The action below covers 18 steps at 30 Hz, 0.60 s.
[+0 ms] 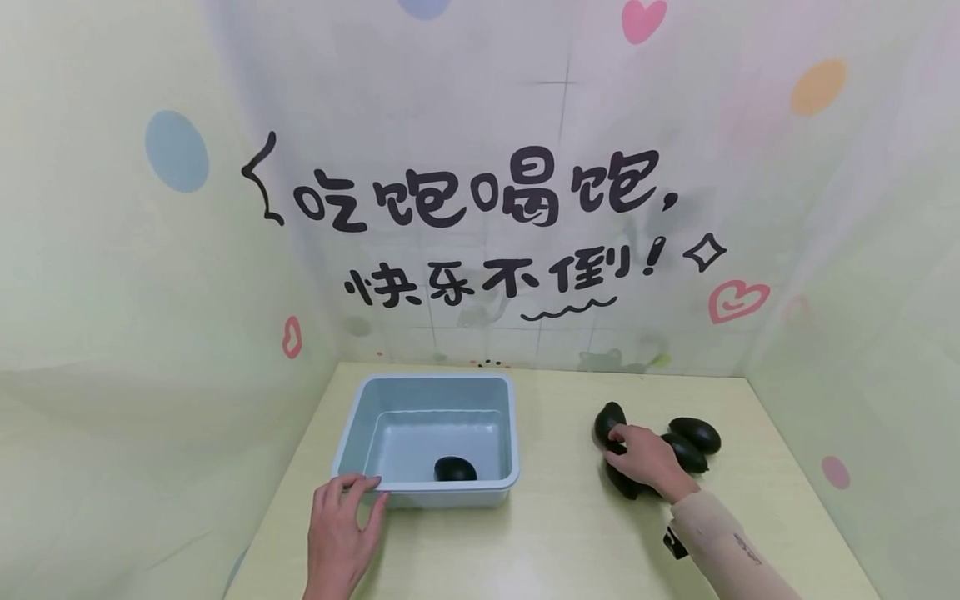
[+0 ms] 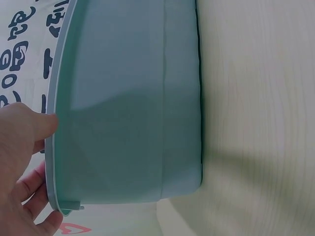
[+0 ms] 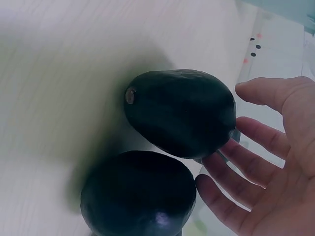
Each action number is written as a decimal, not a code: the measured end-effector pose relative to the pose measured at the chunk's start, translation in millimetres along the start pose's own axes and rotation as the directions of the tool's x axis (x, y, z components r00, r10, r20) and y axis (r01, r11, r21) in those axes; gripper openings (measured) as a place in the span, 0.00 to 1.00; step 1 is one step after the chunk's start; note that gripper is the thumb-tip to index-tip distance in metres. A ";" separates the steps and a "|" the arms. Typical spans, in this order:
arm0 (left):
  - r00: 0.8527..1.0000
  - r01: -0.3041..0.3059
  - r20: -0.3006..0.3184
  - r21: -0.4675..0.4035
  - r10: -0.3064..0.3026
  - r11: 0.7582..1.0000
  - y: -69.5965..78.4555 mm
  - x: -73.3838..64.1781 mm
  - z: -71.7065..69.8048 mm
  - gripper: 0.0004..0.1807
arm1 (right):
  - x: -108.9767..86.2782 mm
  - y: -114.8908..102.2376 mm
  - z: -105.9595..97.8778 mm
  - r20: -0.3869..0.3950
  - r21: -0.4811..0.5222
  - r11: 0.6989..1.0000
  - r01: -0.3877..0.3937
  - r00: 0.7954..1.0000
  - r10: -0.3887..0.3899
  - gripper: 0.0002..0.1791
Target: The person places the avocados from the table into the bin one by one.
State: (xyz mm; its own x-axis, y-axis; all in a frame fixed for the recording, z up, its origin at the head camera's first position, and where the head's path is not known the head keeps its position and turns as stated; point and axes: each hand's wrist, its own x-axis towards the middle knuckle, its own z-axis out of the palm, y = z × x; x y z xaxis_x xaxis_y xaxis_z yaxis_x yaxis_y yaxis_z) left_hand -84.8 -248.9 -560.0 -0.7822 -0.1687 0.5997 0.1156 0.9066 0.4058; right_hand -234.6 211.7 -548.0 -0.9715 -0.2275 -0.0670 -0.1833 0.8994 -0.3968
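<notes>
My left hand (image 1: 341, 525) holds the near left corner of a light blue plastic basin (image 1: 438, 497). In the left wrist view its thumb lies on the rim's outer side, with the fingers over the edge. One dark avocado (image 1: 455, 469) lies inside, near the front wall. At the right my right hand (image 1: 649, 457) reaches over a group of dark avocados. Its spread fingers and thumb stand at the end of one avocado (image 3: 182, 113) in the right wrist view. A second avocado (image 3: 140, 191) lies close beside it, at the little finger.
More avocados, among them one at the back (image 1: 696, 434), lie just right of my right hand. The pale wooden table (image 1: 555, 533) ends at a printed fabric backdrop (image 1: 480, 108) behind and at both sides.
</notes>
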 end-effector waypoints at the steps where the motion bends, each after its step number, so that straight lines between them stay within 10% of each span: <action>1: 1.000 0.003 0.002 0.002 -0.003 1.000 0.2 0.1 -0.1 0.14 | 0.0 0.9 0.6 -0.004 -0.003 1.000 0.002 1.000 -0.002 0.18; 18: 1.000 -0.008 -0.010 -0.010 0.008 1.000 -0.7 0.0 1.5 0.14 | -7.9 7.4 11.5 -0.030 -0.084 0.996 0.034 0.999 -0.036 0.26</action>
State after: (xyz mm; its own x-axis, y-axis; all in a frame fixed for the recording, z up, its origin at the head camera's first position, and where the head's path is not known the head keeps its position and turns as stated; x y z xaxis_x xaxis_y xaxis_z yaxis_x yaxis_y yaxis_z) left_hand -85.8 -249.0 -561.4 -0.7752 -0.1655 0.6096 0.1279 0.9040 0.4081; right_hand -226.5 215.9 -561.0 -0.9683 -0.2486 -0.0248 -0.2278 0.9194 -0.3205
